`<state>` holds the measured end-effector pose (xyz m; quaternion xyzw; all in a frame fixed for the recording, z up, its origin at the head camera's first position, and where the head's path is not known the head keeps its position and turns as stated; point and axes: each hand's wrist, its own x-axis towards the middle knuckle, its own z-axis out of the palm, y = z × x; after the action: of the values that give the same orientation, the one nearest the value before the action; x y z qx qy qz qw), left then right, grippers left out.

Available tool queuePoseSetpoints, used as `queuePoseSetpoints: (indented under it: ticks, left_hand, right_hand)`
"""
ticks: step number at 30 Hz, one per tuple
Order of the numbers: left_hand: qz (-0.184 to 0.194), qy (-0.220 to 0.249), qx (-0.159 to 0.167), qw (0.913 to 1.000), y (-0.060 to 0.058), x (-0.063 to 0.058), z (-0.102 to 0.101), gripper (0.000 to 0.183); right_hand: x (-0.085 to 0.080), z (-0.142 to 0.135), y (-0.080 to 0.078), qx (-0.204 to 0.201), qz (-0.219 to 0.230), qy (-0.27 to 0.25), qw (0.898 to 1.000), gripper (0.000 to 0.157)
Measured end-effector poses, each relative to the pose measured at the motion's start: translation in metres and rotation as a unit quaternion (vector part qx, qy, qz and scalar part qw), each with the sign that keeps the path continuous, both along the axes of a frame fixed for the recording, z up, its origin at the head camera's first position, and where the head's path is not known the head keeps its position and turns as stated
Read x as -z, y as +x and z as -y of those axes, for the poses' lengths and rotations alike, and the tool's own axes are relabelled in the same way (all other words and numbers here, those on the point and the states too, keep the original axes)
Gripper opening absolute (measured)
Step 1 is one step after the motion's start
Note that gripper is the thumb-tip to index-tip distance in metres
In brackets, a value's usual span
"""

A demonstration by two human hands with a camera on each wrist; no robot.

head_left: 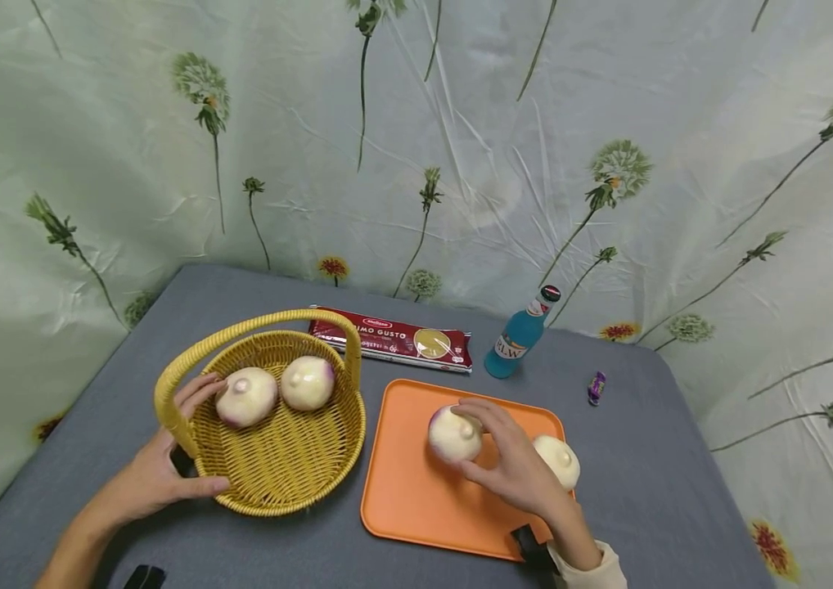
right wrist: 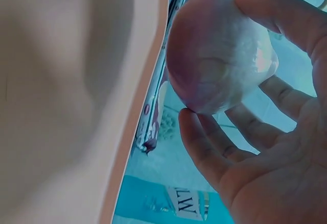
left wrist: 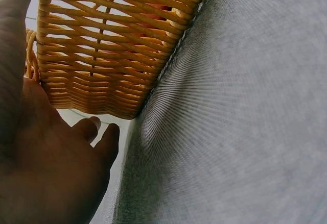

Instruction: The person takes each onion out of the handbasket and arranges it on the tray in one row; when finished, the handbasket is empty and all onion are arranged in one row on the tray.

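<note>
Right grip (head_left: 511,460) pinches a round, smooth, white-and-purple turnip (head_left: 452,435), thumb to one side, fingers set apart round the other. Flat orange plastic tray (head_left: 411,509) lies beneath; from where I stand the turnip looks lifted off it, how high I cannot tell. A pale, round second turnip (head_left: 558,463) sits just right of this grip, at the tray's edge.

Left grip (head_left: 151,478): fingers spread, thumb against the near rim of a yellow woven basket (head_left: 269,462) with an arched handle (head_left: 269,316). Its fingertips reach one basket turnip (head_left: 247,398), contact uncertain; another basket turnip (head_left: 308,383) sits just beyond.

Handling, my judgement: smooth skin may slip, so keep the fingers round the widest part, without squeezing. Clear the tray rim before any sideways travel. Keep the right wrist off the second turnip; it could roll. Left grip best steadies the basket, fingertips away from the fruit.
</note>
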<state>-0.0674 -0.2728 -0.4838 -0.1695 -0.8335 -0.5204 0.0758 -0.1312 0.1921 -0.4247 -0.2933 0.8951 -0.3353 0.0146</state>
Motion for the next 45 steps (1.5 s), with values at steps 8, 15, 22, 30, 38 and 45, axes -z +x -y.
queuePoseSetpoints:
  ticks: [8,15,22,30,38,45]
  left_hand:
    - [-0.003,-0.001,0.002,1.0,0.0,0.001,0.0,0.115]
    - [-0.002,-0.001,0.0,1.0,0.0,0.001,0.0,0.114]
    - [-0.002,0.003,0.002,1.0,0.0,0.001,0.001,0.114]
    - [0.001,0.001,0.001,1.0,0.0,0.001,0.001,0.113]
    - [0.0,-0.003,-0.002,1.0,0.0,0.001,0.001,0.114]
    - [-0.002,-0.002,0.002,1.0,0.0,0.0,-0.001,0.114]
  right_hand:
    - [0.001,-0.012,-0.002,0.016,0.011,0.02,1.0,0.065]
    - [-0.002,-0.03,-0.01,0.015,0.008,0.055,0.998,0.064]
    - [-0.006,-0.042,-0.014,0.032,0.017,0.075,0.997,0.061]
    - [-0.01,-0.052,-0.017,0.038,0.015,0.084,0.996,0.06]
    - [-0.011,-0.06,-0.018,0.035,0.024,0.08,0.996,0.06]
    - [-0.011,-0.063,-0.017,0.036,0.039,0.073,0.996,0.059]
